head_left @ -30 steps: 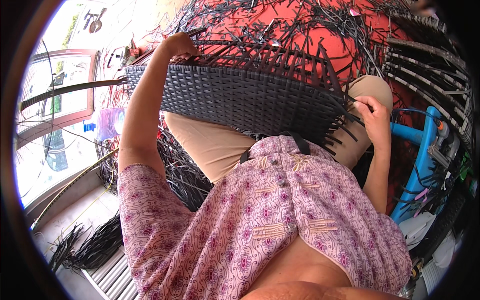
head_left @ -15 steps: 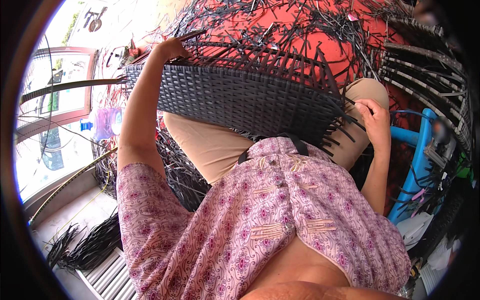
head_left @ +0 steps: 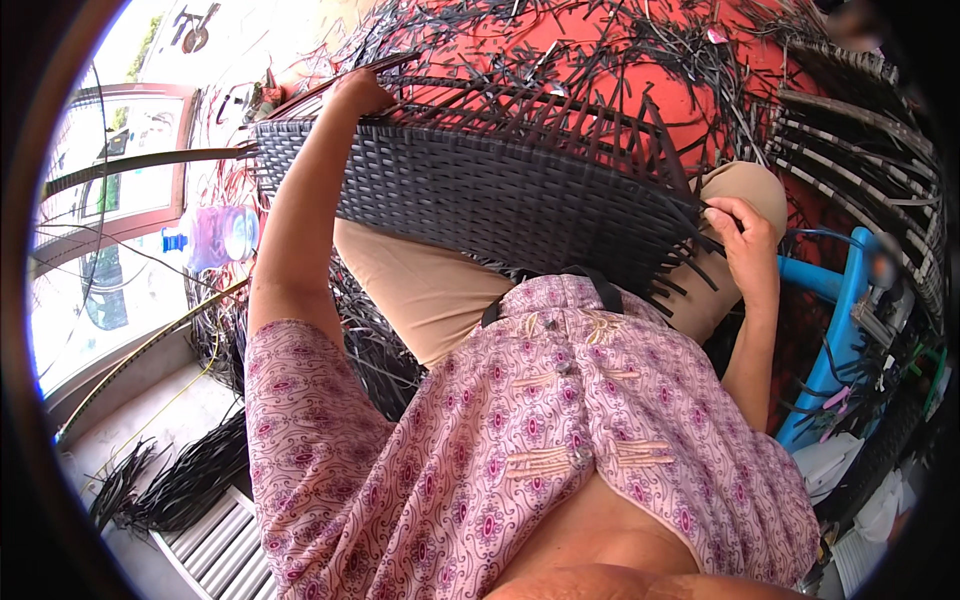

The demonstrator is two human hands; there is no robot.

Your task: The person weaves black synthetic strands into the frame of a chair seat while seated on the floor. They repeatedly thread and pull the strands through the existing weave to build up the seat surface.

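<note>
Your patterned shirt (head_left: pixel 540 450) hides most of your lap, so the near edge of the woven panel (head_left: pixel 470 195) is cut off where it rests across your thighs. Your left hand (head_left: pixel 355 95) sits on the panel's far left corner, curled over the rim; the fingers wrap out of sight, so you cannot tell how tightly they close. Your right hand (head_left: pixel 745 235) is at the panel's right end, fingers pinched shut on the loose dark strips (head_left: pixel 690 250) that stick out of the weave there. Beyond the panel, cut strip scraps (head_left: pixel 600 50) litter the red floor (head_left: pixel 620 70), too tangled to separate. Left of the panel, a clear plastic bottle (head_left: pixel 215 235) lies on its side; its contents are unreadable.
</note>
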